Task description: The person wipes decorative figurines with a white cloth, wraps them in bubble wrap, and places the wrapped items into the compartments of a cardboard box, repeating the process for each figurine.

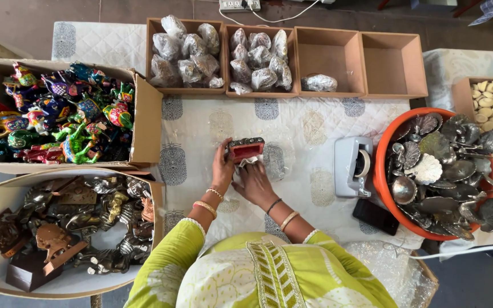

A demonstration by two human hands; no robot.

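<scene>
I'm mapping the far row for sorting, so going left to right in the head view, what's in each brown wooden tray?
First brown wooden tray full of clear-wrapped bundles → second tray full of wrapped bundles → third tray, one wrapped bundle → fourth tray, nothing inside.

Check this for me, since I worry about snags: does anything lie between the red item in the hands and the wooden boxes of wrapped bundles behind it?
Nothing visible does. Both hands hold the red item, and only bare patterned cloth lies between it and the wooden boxes.

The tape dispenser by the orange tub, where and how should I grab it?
Take the tape dispenser by its solid grey body, away from the tape roll, with the grip across its long flanks from above. It sits flat on the cloth, its left side open; the orange tub crowds the right.
</scene>
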